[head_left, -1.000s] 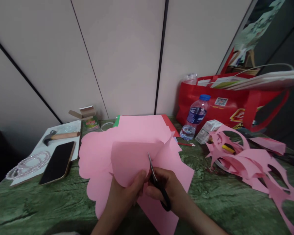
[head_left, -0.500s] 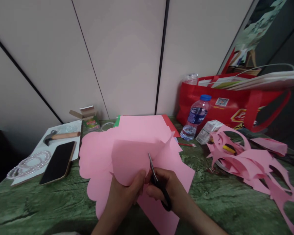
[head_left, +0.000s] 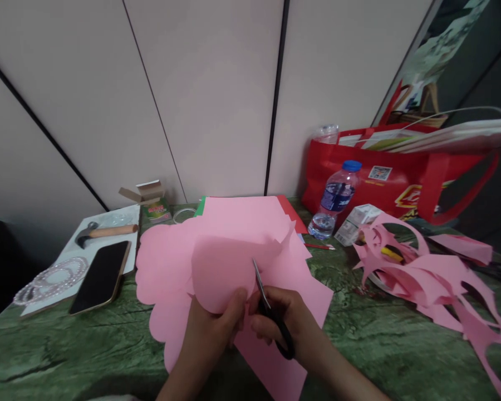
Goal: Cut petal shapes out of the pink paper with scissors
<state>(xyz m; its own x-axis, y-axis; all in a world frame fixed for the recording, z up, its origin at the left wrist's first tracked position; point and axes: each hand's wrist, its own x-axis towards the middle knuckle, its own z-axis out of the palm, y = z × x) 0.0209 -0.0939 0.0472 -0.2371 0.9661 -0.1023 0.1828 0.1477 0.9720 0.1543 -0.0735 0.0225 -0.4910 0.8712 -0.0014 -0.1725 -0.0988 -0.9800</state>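
Observation:
My left hand pinches the lower edge of a folded pink paper piece, holding it up over the table. My right hand grips black-handled scissors, whose blades point up into the paper's right edge. Under both hands lie larger pink sheets, one with a scalloped outline.
A phone, a hammer, beads and a small open box lie at the left. A water bottle, a red bag and pink paper scraps sit at the right on the green table.
The paper piece has turned slightly in my left hand as the scissors work along its edge. Both hands stay in about the same place.

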